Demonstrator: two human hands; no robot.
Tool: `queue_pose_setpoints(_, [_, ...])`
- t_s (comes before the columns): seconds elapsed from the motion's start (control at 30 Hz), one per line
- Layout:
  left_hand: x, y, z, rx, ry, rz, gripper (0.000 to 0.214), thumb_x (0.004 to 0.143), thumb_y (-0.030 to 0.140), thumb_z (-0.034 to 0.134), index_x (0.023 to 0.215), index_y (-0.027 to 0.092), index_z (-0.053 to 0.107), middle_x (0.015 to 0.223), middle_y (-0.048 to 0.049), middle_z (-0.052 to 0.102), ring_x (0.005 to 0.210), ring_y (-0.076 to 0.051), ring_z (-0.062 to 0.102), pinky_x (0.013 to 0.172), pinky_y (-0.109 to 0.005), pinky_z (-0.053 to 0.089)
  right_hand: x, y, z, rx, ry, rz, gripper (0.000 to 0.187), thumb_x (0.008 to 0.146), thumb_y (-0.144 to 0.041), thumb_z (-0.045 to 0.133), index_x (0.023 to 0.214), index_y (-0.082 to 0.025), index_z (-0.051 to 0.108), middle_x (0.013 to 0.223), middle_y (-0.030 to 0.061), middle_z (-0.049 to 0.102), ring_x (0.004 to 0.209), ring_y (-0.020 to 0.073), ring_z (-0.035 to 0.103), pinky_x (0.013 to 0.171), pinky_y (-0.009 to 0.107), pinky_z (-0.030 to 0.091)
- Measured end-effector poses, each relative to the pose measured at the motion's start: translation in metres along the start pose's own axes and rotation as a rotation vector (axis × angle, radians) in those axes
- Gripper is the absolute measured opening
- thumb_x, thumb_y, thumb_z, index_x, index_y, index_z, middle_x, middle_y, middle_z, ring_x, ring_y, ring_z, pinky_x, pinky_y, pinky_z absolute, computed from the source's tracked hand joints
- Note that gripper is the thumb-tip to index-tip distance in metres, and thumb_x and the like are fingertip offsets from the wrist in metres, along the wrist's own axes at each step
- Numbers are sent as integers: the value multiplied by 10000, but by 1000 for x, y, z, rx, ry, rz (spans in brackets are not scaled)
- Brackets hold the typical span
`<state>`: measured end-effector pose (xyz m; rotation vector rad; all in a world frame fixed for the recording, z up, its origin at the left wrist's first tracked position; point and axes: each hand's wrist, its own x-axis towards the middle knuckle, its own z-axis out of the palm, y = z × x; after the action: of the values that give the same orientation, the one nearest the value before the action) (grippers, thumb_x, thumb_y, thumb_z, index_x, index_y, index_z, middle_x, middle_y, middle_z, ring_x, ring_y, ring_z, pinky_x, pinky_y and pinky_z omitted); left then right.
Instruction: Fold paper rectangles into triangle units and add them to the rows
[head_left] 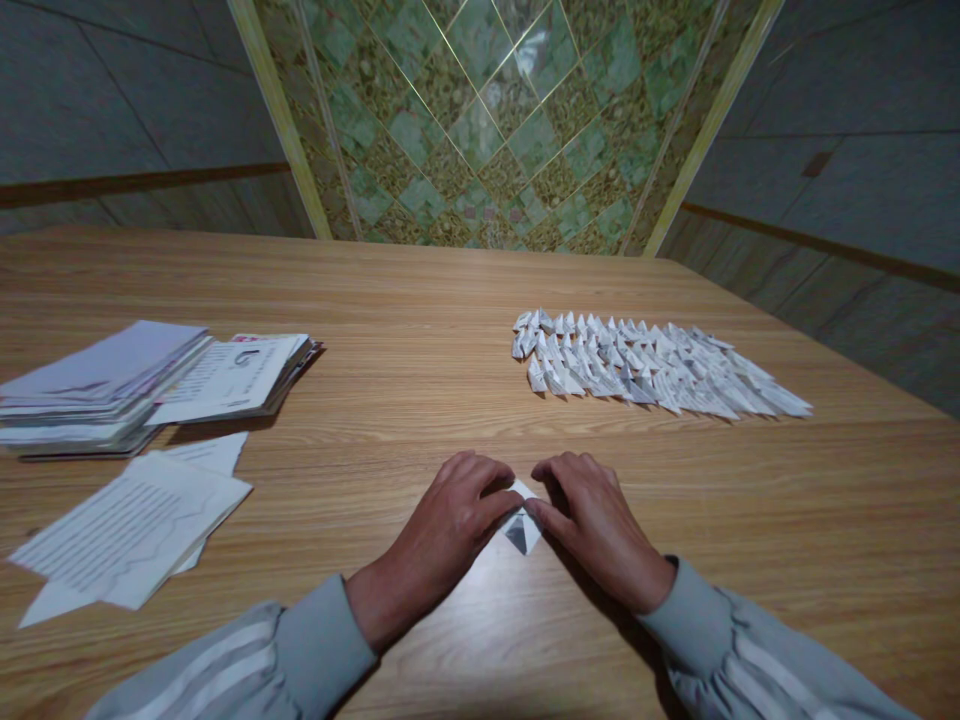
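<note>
The half-curled left hand (463, 512) and right hand (598, 522) touch a small folded paper (522, 530), near; I cannot tell if they grip.

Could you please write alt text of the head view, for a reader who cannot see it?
A person's left hand and right hand touch a small folded paper on a wooden table; rows of folded pieces lie beyond at right, stacked papers and loose sheets at left.

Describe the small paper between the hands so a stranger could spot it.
On the wooden table, find the left hand and right hand. Between them sits the small folded paper with a dark patch; unlike the paper rows, both hands touch it.
</note>
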<state>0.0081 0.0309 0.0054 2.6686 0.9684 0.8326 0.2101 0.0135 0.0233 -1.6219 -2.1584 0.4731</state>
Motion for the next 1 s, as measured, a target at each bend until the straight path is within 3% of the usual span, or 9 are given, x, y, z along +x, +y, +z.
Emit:
queue_pose_setpoints(0.23, [1, 2, -2, -20, -49, -146, 73, 934, 197, 587, 992, 152, 576, 955, -85, 646, 916, -253, 557, 859, -425, 440, 2, 2, 4, 68, -27, -1, 138, 829, -161, 713, 877, -197, 589, 898, 8, 612, 908, 212, 541, 793, 338, 336])
queue_pose_setpoints(0.5, [-4, 0, -3, -128, -12, -131, 337, 938, 207, 588, 1267, 156, 541, 1104, -104, 687, 1008, -260, 598, 927, -431, 433, 6, -3, 0, 301, -27, -41, 152, 846, -91, 656, 792, -193, 557, 764, -21, 592, 755, 165, 534, 700, 288, 349])
queue_pose_setpoints(0.57, [-4, 0, -5, -201, 8, -202, 308, 922, 274, 631, 1208, 162, 608, 1050, -92, 705, 956, -247, 614, 856, -383, 454, 7, -3, -2, 374, 6, -70, 131, 852, -100, 637, 796, -192, 561, 767, -18, 584, 747, 160, 534, 686, 282, 359])
queue_pose_setpoints(0.63, [-3, 1, -8, -295, 14, -285, 180, 917, 320, 640, 1003, 175, 702, 891, -57, 713, 835, -215, 623, 753, -325, 453, 7, -3, -3, 446, 41, -91, 100, 861, -135, 624, 803, -193, 566, 776, -13, 583, 745, 157, 536, 680, 278, 373])
queue_pose_setpoints(0.73, [-1, 3, -12, -494, 15, -383, 247, 925, 323, 617, 758, 176, 724, 713, -23, 682, 692, -169, 606, 650, -269, 422, 6, -4, -4, 577, 62, -80, 70, 874, -208, 621, 823, -193, 575, 784, -9, 592, 734, 150, 546, 671, 269, 400])
queue_pose_setpoints(0.87, [-1, 7, -13, -742, 36, -516, 238, 899, 314, 636, 746, 161, 733, 704, -26, 701, 661, -158, 605, 624, -245, 425, 6, -4, -6, 714, -27, -36, 145, 901, -321, 625, 951, -185, 619, 843, 14, 635, 777, 161, 578, 684, 272, 430])
queue_pose_setpoints(1.0, [-1, 8, -12, -850, 18, -550, 243, 879, 317, 649, 722, 145, 721, 681, -30, 694, 636, -151, 588, 605, -240, 421, 6, -3, -7, 615, -48, -99, 329, 920, -427, 598, 705, -178, 608, 701, 2, 566, 714, 157, 520, 640, 272, 380])
